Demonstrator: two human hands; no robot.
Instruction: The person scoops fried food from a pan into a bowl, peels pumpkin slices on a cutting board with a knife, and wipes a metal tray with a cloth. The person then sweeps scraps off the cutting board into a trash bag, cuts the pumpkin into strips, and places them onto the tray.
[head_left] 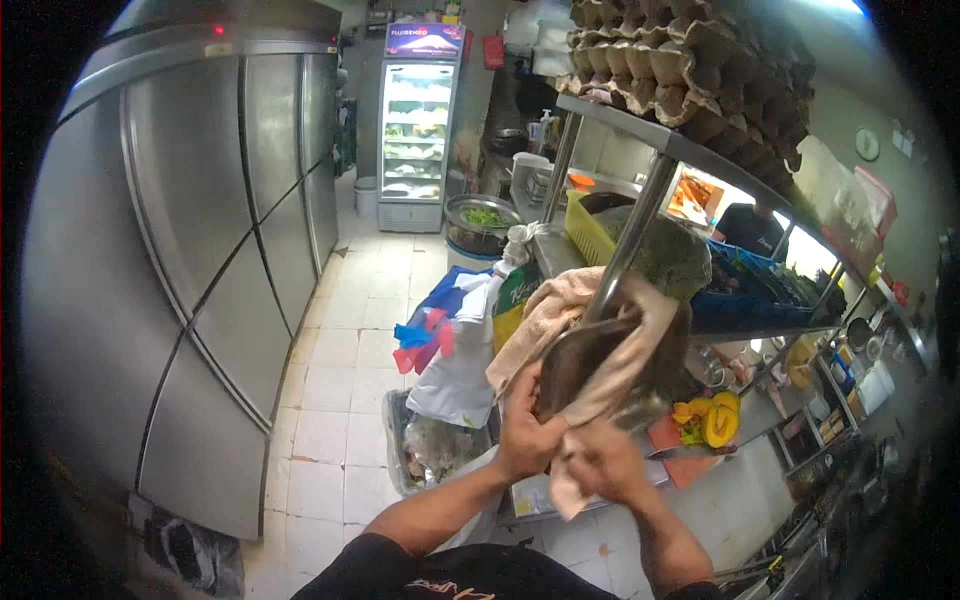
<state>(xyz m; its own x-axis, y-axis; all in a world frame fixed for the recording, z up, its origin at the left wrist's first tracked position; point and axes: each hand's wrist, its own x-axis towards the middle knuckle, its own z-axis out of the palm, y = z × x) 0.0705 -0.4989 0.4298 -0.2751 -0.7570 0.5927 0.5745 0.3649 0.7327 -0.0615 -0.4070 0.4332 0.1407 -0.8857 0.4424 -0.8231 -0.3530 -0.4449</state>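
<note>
My left hand [529, 436] is closed at the lower left edge of a dark, shiny metal piece [575, 372], whose exact kind I cannot make out. My right hand [603, 460], slightly blurred, is closed on the lower end of a beige cloth [632, 365]. The cloth loops around the metal shelf post, and one part hangs to the left of the dark piece. Cut yellow pumpkin [720, 420] lies on a red cutting board [690, 471] to the right of my hands.
Egg trays [690, 70] are stacked on the upper shelf. A yellow basket [590, 232] and blue crate [745, 308] hold greens. Plastic bags [455, 350] hang left of the counter. Steel refrigerators [190, 190] line the left; a display fridge [415, 140] stands behind. A person [750, 228] is beyond the shelf.
</note>
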